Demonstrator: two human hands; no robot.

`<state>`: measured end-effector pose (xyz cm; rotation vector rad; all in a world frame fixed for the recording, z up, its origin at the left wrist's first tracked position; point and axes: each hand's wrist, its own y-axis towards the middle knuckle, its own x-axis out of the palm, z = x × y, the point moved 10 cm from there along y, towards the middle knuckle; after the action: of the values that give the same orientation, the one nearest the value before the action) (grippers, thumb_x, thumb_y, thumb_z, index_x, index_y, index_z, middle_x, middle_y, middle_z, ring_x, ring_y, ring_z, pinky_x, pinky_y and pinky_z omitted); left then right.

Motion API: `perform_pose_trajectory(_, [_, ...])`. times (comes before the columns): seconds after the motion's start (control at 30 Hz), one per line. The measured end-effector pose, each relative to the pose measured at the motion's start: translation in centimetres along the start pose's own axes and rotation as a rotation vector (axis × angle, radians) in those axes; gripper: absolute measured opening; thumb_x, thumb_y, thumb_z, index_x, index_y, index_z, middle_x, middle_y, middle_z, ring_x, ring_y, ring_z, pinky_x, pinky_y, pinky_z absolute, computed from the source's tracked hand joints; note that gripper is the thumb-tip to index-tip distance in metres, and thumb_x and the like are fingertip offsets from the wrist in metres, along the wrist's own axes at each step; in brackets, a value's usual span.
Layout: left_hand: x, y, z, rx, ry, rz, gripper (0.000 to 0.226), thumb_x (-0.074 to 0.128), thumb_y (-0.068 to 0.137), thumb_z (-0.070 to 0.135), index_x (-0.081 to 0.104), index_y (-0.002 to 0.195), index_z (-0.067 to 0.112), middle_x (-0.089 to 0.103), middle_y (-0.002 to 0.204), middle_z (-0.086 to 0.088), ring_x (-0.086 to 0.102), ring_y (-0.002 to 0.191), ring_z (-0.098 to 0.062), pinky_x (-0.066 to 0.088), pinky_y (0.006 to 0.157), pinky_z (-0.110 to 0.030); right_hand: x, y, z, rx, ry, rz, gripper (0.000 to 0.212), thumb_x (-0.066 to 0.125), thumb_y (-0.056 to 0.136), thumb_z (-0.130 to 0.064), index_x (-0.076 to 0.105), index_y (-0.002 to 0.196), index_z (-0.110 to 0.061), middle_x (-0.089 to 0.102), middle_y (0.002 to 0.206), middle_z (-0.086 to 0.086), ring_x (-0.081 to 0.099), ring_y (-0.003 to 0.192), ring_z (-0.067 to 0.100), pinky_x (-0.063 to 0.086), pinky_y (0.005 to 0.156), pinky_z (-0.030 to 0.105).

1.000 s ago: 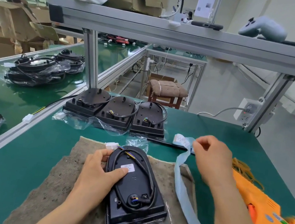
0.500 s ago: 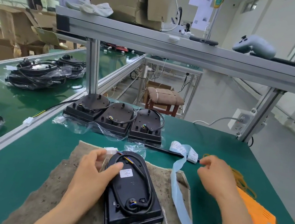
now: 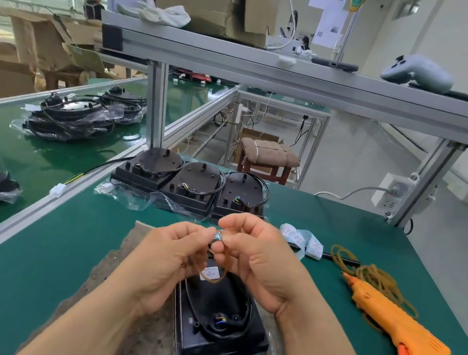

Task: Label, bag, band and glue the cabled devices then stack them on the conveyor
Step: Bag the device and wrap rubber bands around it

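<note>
Head view: at the table's point(image 3: 23, 281) front edge, left hand point(image 3: 169, 262) and right hand point(image 3: 262, 262) pinch a rubber band point(image 3: 214, 278), apparently to bind the device point(image 3: 220, 324).

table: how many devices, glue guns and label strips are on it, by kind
devices: 4
glue gun: 1
label strip: 1
total: 6
</note>
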<state>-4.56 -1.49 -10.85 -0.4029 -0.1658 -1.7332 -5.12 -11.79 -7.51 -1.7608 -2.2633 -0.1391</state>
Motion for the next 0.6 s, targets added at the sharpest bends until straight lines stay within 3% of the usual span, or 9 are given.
perform_pose_trajectory(0.17, [-0.5,0.0,-1.7,-0.234,-0.357,-0.032,0.019,0.071,0.072,0.031,0.064,0.061,0.017,0.055,0.06,0.003,0.057,0.052,-0.012,0.054,0.073,-0.033,-1.9,1.4,1.6,0.012,-0.205,0.106,0.013,0.058,0.095,0.001,0.063,0.093,-0.01,0.065,0.079,0.003,0.068,0.068,0.01,0.057,0.063,0.021])
perform_pose_trajectory(0.27, [-2.1,0.1,-1.9,-0.278,-0.514,0.008,0.024,0.068,0.077,0.039,0.062,0.066,0.018,0.055,0.061,0.006,0.058,0.052,-0.012,0.05,0.079,-0.04,-5.8,2.4,1.2,-0.006,-0.785,0.335,0.008,0.061,0.093,-0.024,0.063,0.088,-0.019,0.067,0.086,-0.005,0.066,0.085,0.014,0.054,0.076,0.028])
perform_pose_trajectory(0.33, [-3.6,0.1,-2.1,-0.287,-0.567,0.039,0.029,0.064,0.08,0.044,0.066,0.08,0.015,0.06,0.068,0.004,0.062,0.057,-0.014,0.047,0.082,-0.043,-7.4,2.9,1.2,0.048,-1.072,0.397,0.023,0.057,0.094,-0.04,0.058,0.084,-0.019,0.063,0.085,-0.006,0.06,0.085,0.016,0.044,0.074,0.03])
perform_pose_trajectory(0.4, [-5.6,-0.2,-2.7,-0.281,-0.463,0.1,0.038,0.059,0.083,0.049,0.068,0.095,0.014,0.065,0.073,0.001,0.065,0.062,-0.014,0.046,0.081,-0.042,-8.1,3.5,2.5,0.137,-1.154,0.336,0.045,0.05,0.095,-0.053,0.046,0.066,-0.019,0.05,0.066,-0.004,0.048,0.066,0.018,0.036,0.062,0.031])
perform_pose_trajectory(0.47, [-8.0,-0.7,-3.3,-0.248,-0.13,0.233,0.04,0.053,0.091,0.05,0.067,0.103,0.014,0.069,0.075,0.001,0.064,0.063,-0.013,0.047,0.073,-0.034,-8.2,3.9,3.7,0.21,-1.198,0.277,0.058,0.045,0.094,-0.061,0.029,0.055,-0.022,0.031,0.053,-0.003,0.033,0.052,0.018,0.027,0.052,0.032])
perform_pose_trajectory(0.53, [-9.2,-1.2,-3.3,-0.186,0.15,0.354,0.034,0.053,0.096,0.043,0.066,0.105,0.012,0.073,0.082,0.0,0.062,0.062,-0.012,0.046,0.061,-0.027,-8.4,4.1,4.0,0.239,-1.204,0.266,0.062,0.044,0.09,-0.069,0.023,0.054,-0.022,0.025,0.05,-0.005,0.028,0.047,0.017,0.024,0.051,0.032])
perform_pose_trajectory(0.6, [-8.8,-1.1,-3.4,-0.167,0.312,0.352,0.027,0.055,0.098,0.036,0.064,0.105,0.012,0.072,0.098,-0.002,0.065,0.065,-0.012,0.047,0.057,-0.025,-8.2,4.1,4.1,0.254,-1.149,0.251,0.065,0.045,0.084,-0.076,0.022,0.055,-0.023,0.024,0.05,-0.006,0.026,0.045,0.017,0.024,0.054,0.032])
